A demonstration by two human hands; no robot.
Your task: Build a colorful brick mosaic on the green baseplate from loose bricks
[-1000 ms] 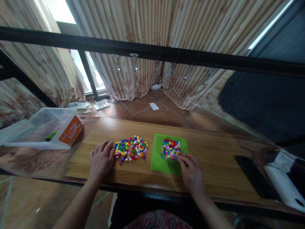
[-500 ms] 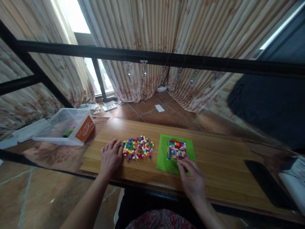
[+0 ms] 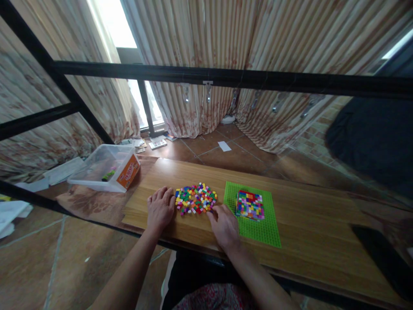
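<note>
A pile of small, many-coloured building bricks (image 3: 195, 197) is spread on the wooden board. My left hand (image 3: 161, 207) lies flat at the pile's left edge, fingers stretched out and holding nothing. At the lower right edge of the pile, my right hand (image 3: 225, 226) has its thumb and fingertips closed around a small purple brick (image 3: 211, 211), mostly covered by the fingers. To the right is a green studded baseplate (image 3: 258, 234), partly behind my right hand. On it stands a block built of coloured bricks (image 3: 251, 204), its top row red.
A clear plastic box (image 3: 97, 185) with an orange label and a few green pieces stands left of the wooden board (image 3: 306, 224). A dark flat object (image 3: 377, 249) lies at the board's right end. Black metal bars (image 3: 226, 77) cross in front of the curtains.
My right hand has moved left from the brick-built block to the pile's right edge. My left hand stays beside the pile. The whole view has shifted slightly.
</note>
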